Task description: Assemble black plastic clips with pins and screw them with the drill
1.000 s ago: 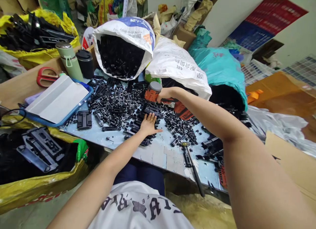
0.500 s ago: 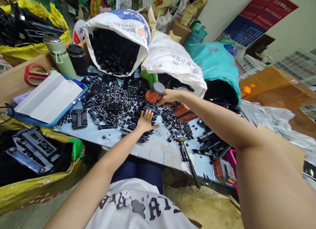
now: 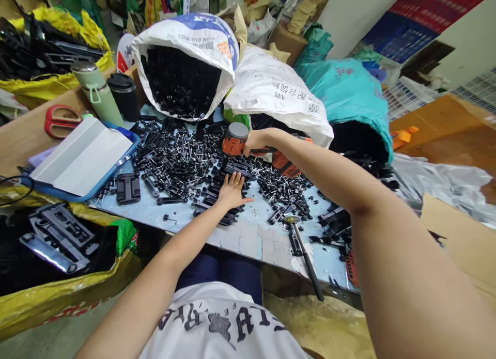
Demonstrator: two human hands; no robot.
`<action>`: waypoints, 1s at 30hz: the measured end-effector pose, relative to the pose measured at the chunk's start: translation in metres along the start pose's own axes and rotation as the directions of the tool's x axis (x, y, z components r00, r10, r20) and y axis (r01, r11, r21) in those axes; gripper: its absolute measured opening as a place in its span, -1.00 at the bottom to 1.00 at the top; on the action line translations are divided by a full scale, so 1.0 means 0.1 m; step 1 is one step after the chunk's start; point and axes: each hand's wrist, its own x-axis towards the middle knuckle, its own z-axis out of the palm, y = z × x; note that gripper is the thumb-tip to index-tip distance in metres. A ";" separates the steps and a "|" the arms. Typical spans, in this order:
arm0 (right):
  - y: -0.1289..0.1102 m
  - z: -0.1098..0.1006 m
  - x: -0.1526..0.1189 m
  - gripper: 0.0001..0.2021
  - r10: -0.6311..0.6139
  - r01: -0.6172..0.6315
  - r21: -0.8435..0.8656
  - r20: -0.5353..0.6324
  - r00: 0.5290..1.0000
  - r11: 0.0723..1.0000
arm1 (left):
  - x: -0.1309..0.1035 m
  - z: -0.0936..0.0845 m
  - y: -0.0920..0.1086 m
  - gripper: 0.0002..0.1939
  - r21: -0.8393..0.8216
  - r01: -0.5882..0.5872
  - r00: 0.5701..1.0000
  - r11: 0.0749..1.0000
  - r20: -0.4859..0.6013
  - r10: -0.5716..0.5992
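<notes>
My right hand (image 3: 258, 141) is wrapped round the handle of an orange and black cordless drill (image 3: 234, 138), held over the far end of a row of black plastic parts (image 3: 211, 199). The drill's tip is hidden among the parts. My left hand (image 3: 231, 190) lies flat on that row with its fingers spread, pressing on the parts and gripping nothing. To the left spreads a heap of loose black pieces and screws (image 3: 174, 157). A pile of screws (image 3: 284, 188) lies to the right of the row.
A hammer (image 3: 306, 261) lies at the table's front edge. White sacks (image 3: 279, 85) and a teal sack (image 3: 349, 90) of black parts line the back. At left are a blue tray (image 3: 79, 196), red scissors (image 3: 62, 120), a green bottle (image 3: 101, 98) and a black cup (image 3: 124, 96).
The drill and my right hand have shifted slightly left and up over the row. My left hand stays flat on the parts. The whole view has swung a little.
</notes>
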 end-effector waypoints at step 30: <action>-0.65 0.44 -0.64 -0.91 -0.079 0.098 -0.226 0.092 0.993 0.969 | -0.73 -0.19 0.03 -0.06 -0.076 -0.017 0.997 0.997 0.074 0.023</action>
